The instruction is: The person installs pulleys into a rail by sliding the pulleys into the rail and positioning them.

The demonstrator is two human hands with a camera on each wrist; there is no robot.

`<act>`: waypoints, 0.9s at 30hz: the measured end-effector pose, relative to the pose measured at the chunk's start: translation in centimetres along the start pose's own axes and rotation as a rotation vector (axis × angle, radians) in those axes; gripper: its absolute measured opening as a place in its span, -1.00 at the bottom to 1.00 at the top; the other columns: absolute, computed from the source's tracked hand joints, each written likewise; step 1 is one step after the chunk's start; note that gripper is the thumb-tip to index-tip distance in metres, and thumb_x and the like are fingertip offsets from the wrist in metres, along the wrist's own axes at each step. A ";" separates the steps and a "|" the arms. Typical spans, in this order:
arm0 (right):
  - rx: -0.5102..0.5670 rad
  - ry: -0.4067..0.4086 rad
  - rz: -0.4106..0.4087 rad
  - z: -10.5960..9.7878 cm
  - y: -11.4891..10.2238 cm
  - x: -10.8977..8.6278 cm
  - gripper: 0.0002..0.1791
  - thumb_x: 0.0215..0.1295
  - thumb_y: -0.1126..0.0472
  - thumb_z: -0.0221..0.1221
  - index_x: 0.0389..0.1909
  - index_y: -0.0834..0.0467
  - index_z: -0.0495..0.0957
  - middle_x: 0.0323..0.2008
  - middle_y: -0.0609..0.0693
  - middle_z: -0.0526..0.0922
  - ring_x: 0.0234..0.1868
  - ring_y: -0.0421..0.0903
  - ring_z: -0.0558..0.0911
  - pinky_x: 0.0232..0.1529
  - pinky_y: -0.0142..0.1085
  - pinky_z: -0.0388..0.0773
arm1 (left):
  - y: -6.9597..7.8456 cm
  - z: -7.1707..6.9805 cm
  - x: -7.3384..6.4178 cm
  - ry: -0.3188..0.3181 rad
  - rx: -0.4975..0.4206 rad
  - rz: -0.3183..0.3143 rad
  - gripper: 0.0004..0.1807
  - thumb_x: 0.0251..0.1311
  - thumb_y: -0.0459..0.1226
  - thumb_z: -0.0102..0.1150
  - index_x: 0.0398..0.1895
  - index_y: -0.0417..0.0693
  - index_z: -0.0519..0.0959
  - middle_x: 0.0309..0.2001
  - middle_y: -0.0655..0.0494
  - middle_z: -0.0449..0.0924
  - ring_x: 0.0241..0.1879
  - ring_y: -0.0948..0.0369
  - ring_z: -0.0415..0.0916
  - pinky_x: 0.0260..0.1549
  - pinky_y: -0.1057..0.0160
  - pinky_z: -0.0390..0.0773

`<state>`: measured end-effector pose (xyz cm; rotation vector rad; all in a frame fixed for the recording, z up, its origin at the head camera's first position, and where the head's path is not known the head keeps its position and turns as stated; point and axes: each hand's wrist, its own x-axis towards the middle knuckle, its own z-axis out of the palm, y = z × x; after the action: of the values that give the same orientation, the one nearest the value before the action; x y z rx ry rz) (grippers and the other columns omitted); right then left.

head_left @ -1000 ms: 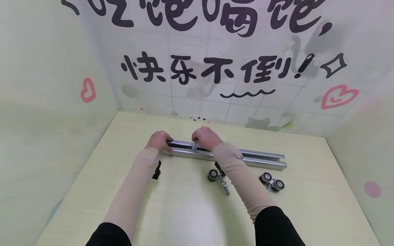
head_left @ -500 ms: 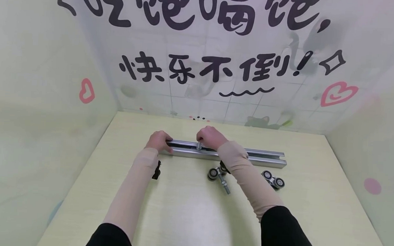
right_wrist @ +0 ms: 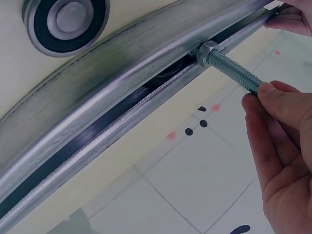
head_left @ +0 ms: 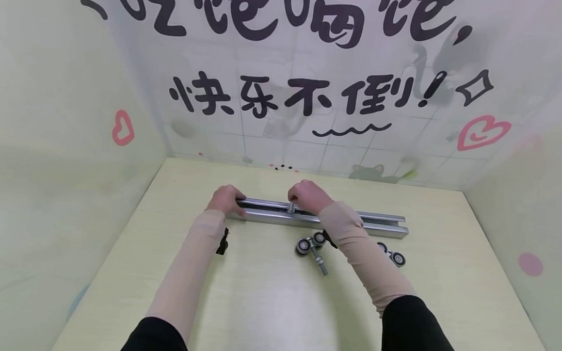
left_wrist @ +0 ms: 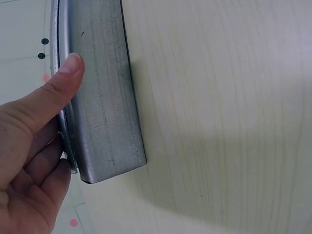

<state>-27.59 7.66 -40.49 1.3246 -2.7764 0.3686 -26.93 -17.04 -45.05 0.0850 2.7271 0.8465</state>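
A slotted metal rail [head_left: 279, 217] lies lengthwise on the table, its slot facing up. My left hand [head_left: 226, 200] grips the rail's left end, with the thumb [left_wrist: 68, 73] on the near side wall. In the right wrist view, my right hand [right_wrist: 282, 131] pinches the free end of a threaded bolt [right_wrist: 234, 70] between thumb and fingers. The bolt, with a hex nut at its base, stands up out of the slot. Dark rounded parts show inside the slot beneath it. In the head view, my right hand [head_left: 310, 196] is near the rail's middle.
A roller trolley with a bolt [head_left: 311, 243] lies on the table in front of the rail. Another roller trolley [head_left: 397, 258] sits to the right, partly behind my right forearm. Printed wall panels [head_left: 282, 139] enclose the table [head_left: 267, 299] at the back and sides.
My right hand has slid right along the rail with the bolt, which travels in the slot. The left hand has stayed on the rail's left end. The rail has hardly moved.
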 end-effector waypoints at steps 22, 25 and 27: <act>-0.012 -0.030 0.032 -1.1 2.0 -3.2 -0.83 -0.06 0.53 0.09 -0.63 0.25 0.58 -0.61 -0.04 0.58 -0.58 -0.18 0.42 -0.42 -0.28 0.50 | 0.3 -0.1 0.0 -0.006 0.003 -0.014 -0.36 -0.32 -0.32 0.48 -0.01 -0.21 0.53 0.00 -0.11 0.54 0.04 -0.03 0.41 0.11 0.05 0.34; -0.009 -0.040 0.042 -1.1 2.4 -3.5 -0.84 -0.05 0.52 0.10 -0.61 0.25 0.59 -0.59 -0.03 0.61 -0.56 -0.16 0.47 -0.40 -0.28 0.52 | 0.2 -0.1 0.0 -0.004 0.004 -0.012 -0.37 -0.32 -0.32 0.48 -0.01 -0.21 0.53 -0.01 -0.12 0.54 0.04 -0.03 0.41 0.11 0.05 0.34; -0.006 -0.043 0.046 -1.1 2.6 -3.8 -0.84 -0.05 0.52 0.10 -0.61 0.26 0.59 -0.58 -0.02 0.61 -0.56 -0.15 0.48 -0.40 -0.28 0.52 | 0.3 -0.2 -0.1 -0.004 0.001 -0.012 -0.36 -0.32 -0.32 0.48 -0.01 -0.22 0.53 0.00 -0.13 0.54 0.04 -0.04 0.41 0.10 0.04 0.35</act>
<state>-27.29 12.36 -40.42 1.2844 -2.8450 0.3380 -26.94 -16.92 -44.76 0.0711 2.7213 0.8404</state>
